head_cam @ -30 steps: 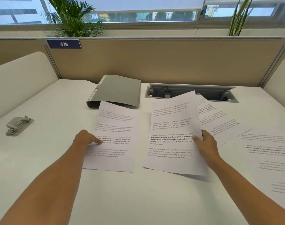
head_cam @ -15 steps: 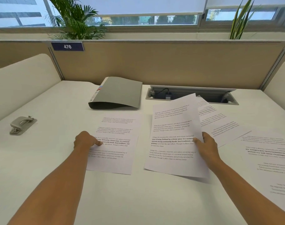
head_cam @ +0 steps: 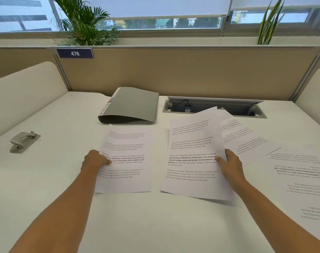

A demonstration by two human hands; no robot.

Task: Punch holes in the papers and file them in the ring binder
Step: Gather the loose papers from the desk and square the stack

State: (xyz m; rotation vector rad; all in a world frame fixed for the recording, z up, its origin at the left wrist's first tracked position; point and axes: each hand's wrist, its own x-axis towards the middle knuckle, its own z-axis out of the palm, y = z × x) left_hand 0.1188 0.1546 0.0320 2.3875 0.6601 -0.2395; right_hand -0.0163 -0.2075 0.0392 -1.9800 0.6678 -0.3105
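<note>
Head camera, looking down over my two bare forearms onto a white worktop (head_cam: 155,225).

Two printed sheets lay side by side in front of me, a narrow strip of worktop between them. Both had their long axes running away from me. The left sheet (head_cam: 130,148) lay flat. My left hand (head_cam: 94,161) sat at its left edge with the fingers curled and the thumb pressed on the print. Whether any finger was tucked under the paper I could not tell.

My right hand (head_cam: 230,164) pinched the right edge of the right sheet (head_cam: 192,143), thumb on top and fingers beneath. That sheet was lifted a little off the worktop, tilted slightly, and casting a shadow along its near edge.

The move to come seemed to be stacking the two, so what mattered was that the right sheet lay directly to the right of the left one and nearly parallel to it. A sideways carry would put it on top.

The grey hole punch (head_cam: 23,141) stood well apart at far left, nearer my left hand. The closed grey ring binder (head_cam: 133,105) lay just beyond the left sheet's far edge.

More loose sheets (head_cam: 246,136) were spread to the right, and an open cable tray (head_cam: 219,108) sat at the back.
</note>
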